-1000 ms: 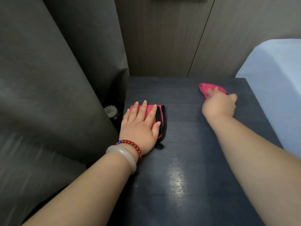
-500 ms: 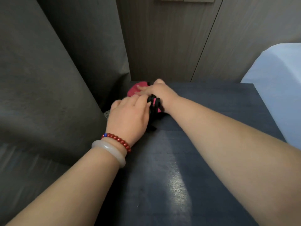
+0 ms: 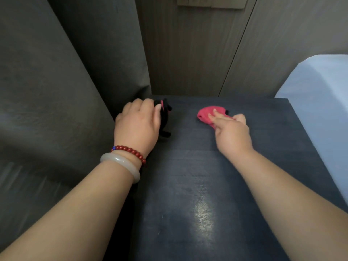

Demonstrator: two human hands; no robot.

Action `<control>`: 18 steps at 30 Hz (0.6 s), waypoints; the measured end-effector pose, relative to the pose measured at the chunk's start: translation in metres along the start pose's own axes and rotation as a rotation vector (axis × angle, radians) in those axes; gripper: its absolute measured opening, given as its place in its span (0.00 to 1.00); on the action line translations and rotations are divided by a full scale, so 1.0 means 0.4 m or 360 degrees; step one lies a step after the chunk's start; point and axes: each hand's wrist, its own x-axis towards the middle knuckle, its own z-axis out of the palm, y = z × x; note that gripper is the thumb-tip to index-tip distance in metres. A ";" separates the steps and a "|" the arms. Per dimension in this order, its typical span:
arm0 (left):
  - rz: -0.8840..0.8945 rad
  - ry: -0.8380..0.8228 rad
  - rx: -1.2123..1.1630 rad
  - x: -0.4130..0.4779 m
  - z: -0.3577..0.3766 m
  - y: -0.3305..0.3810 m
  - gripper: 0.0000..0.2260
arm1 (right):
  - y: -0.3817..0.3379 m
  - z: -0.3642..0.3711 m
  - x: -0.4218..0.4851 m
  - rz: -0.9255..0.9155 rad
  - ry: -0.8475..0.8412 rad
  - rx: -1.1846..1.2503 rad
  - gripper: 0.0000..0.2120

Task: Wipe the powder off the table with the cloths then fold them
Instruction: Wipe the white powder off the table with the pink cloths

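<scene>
Pink cloth (image 3: 205, 114) lies bunched on the dark table (image 3: 188, 185), at the far edge and a little right of centre. Its long axis runs left to right, and its rounded end points left. My view shows the right hand (image 3: 232, 133) gripping its right end, with the forefinger laid along the top, the thumb on the far side and the other fingers curled under.

At the far left corner sits the black-trimmed cloth (image 3: 164, 109), crumpled, with its black edge running near to far just right of the knuckles. The left hand (image 3: 138, 125) covers most of it, fingers curled round the bundle. That wrist wears a red bead bracelet (image 3: 130, 150) and a pale bangle (image 3: 121, 165). A grey curtain (image 3: 56, 91) hangs just left of the table.

Half a second ago both hands were crowded together at that left corner, the right arm reaching across. Since then the right hand has carried the pink cloth rightward, so the two cloths are now well apart. A second ago the left hand lay flat with its fingers spread; now they are bent.
</scene>
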 end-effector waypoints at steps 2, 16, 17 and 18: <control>0.0046 0.0004 0.0031 -0.008 -0.001 0.014 0.19 | -0.054 0.013 -0.036 -0.0097 -0.0046 -0.0003 0.24; 0.0638 -0.0011 0.0315 -0.053 -0.002 0.068 0.15 | -0.146 -0.061 -0.323 -0.0574 -0.0109 -0.0148 0.23; 0.0640 0.0013 0.0307 -0.051 -0.007 0.063 0.15 | -0.146 -0.071 -0.328 -0.0721 -0.0170 -0.0189 0.23; 0.0643 0.0022 0.0296 -0.050 -0.013 0.058 0.15 | -0.118 -0.085 -0.309 -0.0762 -0.0164 -0.0219 0.23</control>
